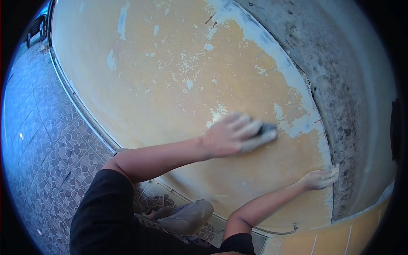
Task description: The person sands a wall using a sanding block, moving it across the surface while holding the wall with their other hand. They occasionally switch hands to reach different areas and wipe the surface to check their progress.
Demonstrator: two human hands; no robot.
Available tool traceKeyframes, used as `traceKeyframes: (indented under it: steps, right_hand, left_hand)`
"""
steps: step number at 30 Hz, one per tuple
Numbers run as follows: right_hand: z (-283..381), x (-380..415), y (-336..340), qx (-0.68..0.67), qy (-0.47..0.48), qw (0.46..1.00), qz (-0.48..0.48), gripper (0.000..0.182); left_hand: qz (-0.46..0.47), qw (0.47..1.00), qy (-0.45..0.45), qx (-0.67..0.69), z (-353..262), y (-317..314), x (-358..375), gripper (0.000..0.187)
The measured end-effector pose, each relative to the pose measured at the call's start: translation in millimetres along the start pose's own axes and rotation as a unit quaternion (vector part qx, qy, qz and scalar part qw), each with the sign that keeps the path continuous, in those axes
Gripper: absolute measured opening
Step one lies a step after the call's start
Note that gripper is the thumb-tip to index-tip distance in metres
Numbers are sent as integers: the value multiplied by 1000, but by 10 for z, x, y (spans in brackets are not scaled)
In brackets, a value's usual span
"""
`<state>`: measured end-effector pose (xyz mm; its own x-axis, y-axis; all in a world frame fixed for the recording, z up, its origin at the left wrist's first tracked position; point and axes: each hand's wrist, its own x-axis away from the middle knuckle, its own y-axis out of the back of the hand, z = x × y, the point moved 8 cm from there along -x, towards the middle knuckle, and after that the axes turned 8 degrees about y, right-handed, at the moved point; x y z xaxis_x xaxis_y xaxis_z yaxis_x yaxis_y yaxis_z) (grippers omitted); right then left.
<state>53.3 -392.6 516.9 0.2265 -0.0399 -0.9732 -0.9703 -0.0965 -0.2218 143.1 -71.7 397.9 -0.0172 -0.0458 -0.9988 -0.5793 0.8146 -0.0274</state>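
Observation:
My left hand [231, 135] lies over the yellow wall [182, 97], blurred by motion and coated with pale dust. Its fingers grip a small dark block [267, 129], like a sanding block, against the painted surface; most of it is hidden under the fingers. Bare whitish patches [189, 84] show where paint is gone above the hand. Farther right, my right hand [321, 179], also dusty, rests with fingers stretched out at the wall's border, beside a rough grey concrete strip [340, 127]. I see nothing held in it.
Stone-patterned floor tiles [46, 170] run along the left, past a narrow edging [85, 111] at the wall's base. My bent leg [189, 216] is close to the wall. A dark object [37, 27] stands at the far upper left. A yellow striped surface [331, 238] lies at lower right.

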Motion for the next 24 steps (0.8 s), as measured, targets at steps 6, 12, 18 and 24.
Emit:
traceKeyframes:
  steps: [6,12,18,24]
  right_hand:
    - [-59,-8,140,-45,78,994,55,40]
    - [-55,21,7,37,9,999,-6,32]
    - [-22,-7,136,-37,-21,999,22,32]
    - [31,5,44,-57,3,997,48,33]
  left_hand:
    - [-225,959,143,-98,1479,705,-479,56]
    - [-40,989,136,-36,623,9,-225,58]
    - [92,994,-47,29,-174,-173,-8,58]
    - [-207,948,185,-158,890,552,-890,36]
